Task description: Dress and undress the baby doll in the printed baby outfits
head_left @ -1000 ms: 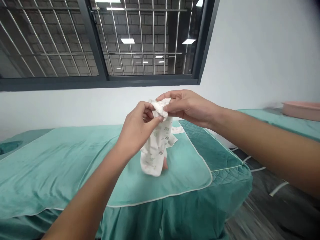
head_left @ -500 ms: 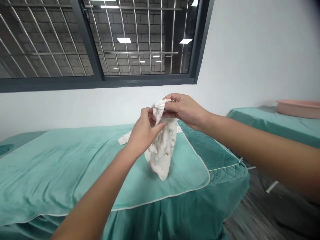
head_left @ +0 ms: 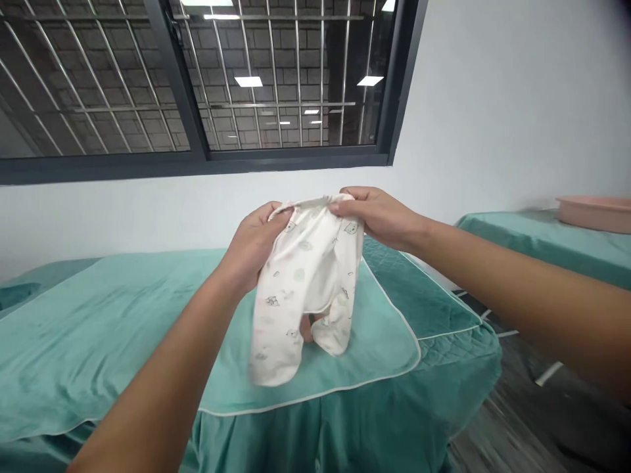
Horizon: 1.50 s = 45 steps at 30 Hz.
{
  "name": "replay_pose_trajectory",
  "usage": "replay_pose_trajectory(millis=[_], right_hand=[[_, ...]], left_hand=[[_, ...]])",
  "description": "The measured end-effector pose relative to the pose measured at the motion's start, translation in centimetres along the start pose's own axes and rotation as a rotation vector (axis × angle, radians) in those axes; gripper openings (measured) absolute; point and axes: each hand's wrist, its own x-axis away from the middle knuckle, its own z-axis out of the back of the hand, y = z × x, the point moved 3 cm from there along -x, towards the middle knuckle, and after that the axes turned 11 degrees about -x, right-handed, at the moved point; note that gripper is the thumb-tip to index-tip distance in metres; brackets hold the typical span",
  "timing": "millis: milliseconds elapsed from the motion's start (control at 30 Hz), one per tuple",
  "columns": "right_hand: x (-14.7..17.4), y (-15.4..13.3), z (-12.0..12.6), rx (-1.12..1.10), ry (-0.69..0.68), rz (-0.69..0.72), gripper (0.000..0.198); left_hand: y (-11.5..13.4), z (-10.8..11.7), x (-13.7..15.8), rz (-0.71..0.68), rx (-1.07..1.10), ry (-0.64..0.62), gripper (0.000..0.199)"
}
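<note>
So from the left: a bed (head_left: 98, 315) with a teal green cover takes up most of the room, and a lighter green mat (head_left: 374, 328) with white piping is spread flat across its near end, probably laid as a clean surface to work over.

Above it, the person's left hand (head_left: 251, 246) is closed on the left end of the waistband of a pair of baby pants (head_left: 300, 289), thumb on top and fingers tucked behind the cloth. The right hand (head_left: 377, 217) pinches the other end of the same waistband. Pulled apart like that, the two hands stretch the waistband wide, so the pants hang open and flat in the air over the mat, both footed legs dangling free, the left one lowest. White fabric, small printed animals. Something pinkish peeks out between the legs; can't tell what it is.

Far right there's a second bed (head_left: 542, 246) in the same green, with a pink basin (head_left: 591, 213) sitting on it, well apart from the hands.

Count: two beds, one mat, one pair of pants, one basin, two hands.
</note>
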Motion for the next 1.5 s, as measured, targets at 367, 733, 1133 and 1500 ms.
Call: replay_pose_trajectory(millis=[367,733,1133,1500], right_hand=[[-0.8,1.7,-3.2,-0.159,-0.079,0.031,0.041],[-0.7,6.4,-4.0,-0.270,-0.157,-0.083,0.040],[-0.2,12.2,-2.3,-0.006,-0.417,-0.371,0.035],[-1.6,14.5,-3.1,-0.564,0.075,-0.274,0.045]], left_hand=[[0.3,-0.7,-0.1,-0.021,-0.063,-0.126,0.038],[-4.0,-1.3,-0.3,0.133,0.057,-0.291,0.045],[-10.2,-1.3,-0.4,0.272,0.216,-0.282,0.040],[-12.6,-1.9,-0.2,0.385,0.273,-0.480,0.062]])
